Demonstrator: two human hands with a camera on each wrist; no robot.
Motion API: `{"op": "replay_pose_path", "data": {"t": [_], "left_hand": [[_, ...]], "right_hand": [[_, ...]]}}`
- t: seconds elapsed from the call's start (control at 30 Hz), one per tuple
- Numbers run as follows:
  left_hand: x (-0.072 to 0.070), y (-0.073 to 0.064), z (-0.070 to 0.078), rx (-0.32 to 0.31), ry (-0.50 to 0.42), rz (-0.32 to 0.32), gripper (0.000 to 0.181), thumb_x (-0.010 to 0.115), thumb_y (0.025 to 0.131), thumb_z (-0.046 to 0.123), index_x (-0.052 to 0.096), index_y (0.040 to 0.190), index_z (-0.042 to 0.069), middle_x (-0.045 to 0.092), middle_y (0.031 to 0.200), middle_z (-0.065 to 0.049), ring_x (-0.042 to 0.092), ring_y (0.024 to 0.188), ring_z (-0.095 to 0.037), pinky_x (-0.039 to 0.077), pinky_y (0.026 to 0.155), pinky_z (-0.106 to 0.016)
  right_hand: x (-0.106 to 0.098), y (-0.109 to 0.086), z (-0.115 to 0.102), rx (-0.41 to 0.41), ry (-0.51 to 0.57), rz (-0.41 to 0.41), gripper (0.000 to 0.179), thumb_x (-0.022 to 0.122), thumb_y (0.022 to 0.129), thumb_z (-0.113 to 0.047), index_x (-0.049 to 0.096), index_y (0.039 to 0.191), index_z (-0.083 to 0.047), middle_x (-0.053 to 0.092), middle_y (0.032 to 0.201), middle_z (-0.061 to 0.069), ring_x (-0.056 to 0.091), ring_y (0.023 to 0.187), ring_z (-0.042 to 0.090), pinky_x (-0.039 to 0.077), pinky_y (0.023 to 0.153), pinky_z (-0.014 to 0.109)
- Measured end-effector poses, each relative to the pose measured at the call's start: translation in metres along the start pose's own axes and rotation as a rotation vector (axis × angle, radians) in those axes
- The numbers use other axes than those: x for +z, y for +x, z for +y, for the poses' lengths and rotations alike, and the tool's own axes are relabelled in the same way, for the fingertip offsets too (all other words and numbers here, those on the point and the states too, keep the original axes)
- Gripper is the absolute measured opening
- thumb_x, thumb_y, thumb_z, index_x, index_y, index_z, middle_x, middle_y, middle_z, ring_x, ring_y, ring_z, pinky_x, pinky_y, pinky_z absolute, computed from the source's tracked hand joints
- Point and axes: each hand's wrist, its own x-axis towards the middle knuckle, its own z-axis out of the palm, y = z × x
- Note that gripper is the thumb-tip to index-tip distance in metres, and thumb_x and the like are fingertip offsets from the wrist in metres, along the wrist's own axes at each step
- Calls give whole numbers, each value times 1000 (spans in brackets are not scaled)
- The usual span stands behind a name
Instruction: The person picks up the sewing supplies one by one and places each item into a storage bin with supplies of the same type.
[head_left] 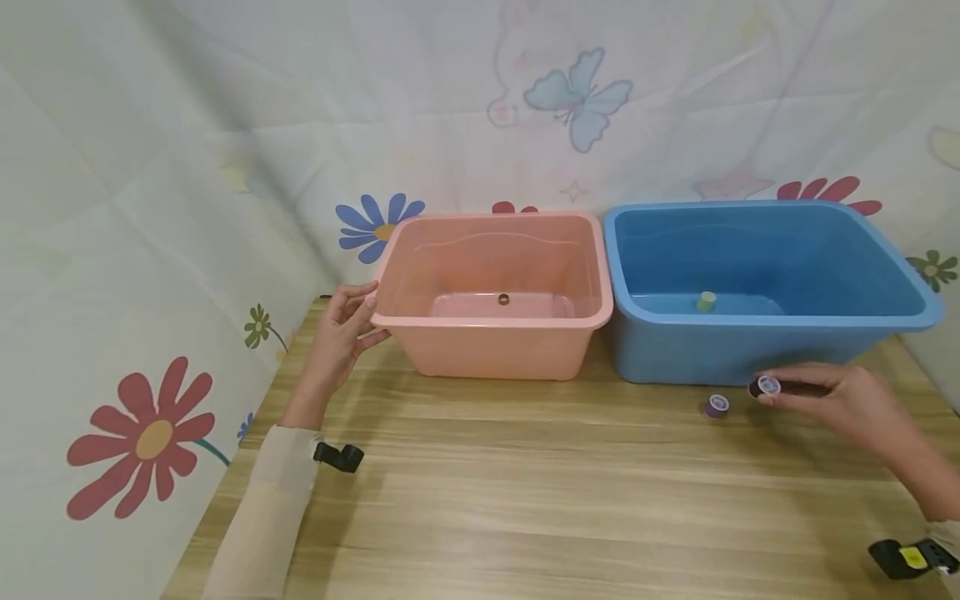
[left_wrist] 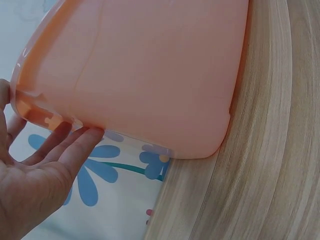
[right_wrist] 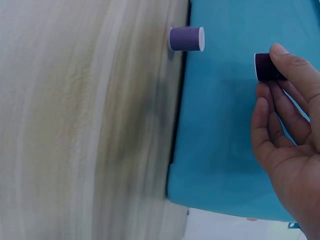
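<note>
My left hand (head_left: 341,333) holds the left rim of a pink plastic tub (head_left: 495,350), thumb over the edge and fingers beneath it. In the left wrist view, the fingertips (left_wrist: 95,134) touch the tub just under its lip. My right hand (head_left: 847,400) pinches a dark maroon thread spool (right_wrist: 267,67) between thumb and fingers, in front of the blue tub (head_left: 750,350). A purple thread spool (head_left: 716,406) stands on the table just left of that hand. Inside the blue tub lies a pale green spool (head_left: 706,301); a small brownish spool-like piece (head_left: 504,299) sits in the pink one.
Both tubs stand side by side at the back of the wooden table (head_left: 480,500), rims nearly meeting. Behind them hangs a patterned white curtain (head_left: 450,100) with flowers and a butterfly. Black camera mounts (head_left: 341,457) are strapped to both wrists.
</note>
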Motion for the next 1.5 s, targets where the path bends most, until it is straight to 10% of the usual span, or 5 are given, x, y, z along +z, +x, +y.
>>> {"op": "replay_pose_path", "data": {"t": [0.27, 0.47, 0.8, 1.13, 1.5], "left_hand": [[1, 0, 0, 1, 1, 0, 37, 57, 106, 21, 51, 139, 6, 51, 138, -15, 72, 101, -20, 62, 85, -36], [1, 0, 2, 13, 4, -4, 38, 57, 106, 21, 51, 139, 6, 50, 140, -17, 72, 102, -21, 62, 86, -37], [0, 0, 1, 8, -2, -3, 37, 58, 105, 22, 51, 138, 5, 52, 138, -14, 72, 100, -19, 62, 85, -37], [0, 0, 2, 6, 3, -15, 40, 57, 106, 22, 49, 141, 5, 49, 141, -16, 71, 105, -22, 61, 86, -37], [-1, -1, -1, 10, -2, -18, 40, 56, 106, 22, 48, 142, 5, 50, 141, -16, 71, 105, -22, 61, 87, -37]], "right_hand": [[-6, 2, -14, -31, -29, 3, 32, 86, 84, -25, 79, 108, -5, 75, 105, 21, 61, 107, 51, 54, 85, 52], [-12, 4, -21, -68, -43, 23, 29, 88, 81, -28, 81, 104, -11, 77, 99, 13, 62, 93, 0, 37, 68, 3], [-21, 9, -32, -116, -21, 39, 24, 89, 80, -22, 82, 101, -14, 78, 96, 9, 43, 89, -23, 33, 74, 0], [-28, 16, -45, -113, 45, 23, 28, 87, 81, -13, 79, 105, -1, 68, 113, 33, 48, 116, 58, 30, 103, 80], [-40, 15, -52, -50, 25, 14, 34, 84, 86, -17, 76, 114, 1, 74, 102, 26, 65, 90, 4, 47, 74, 2]]}}
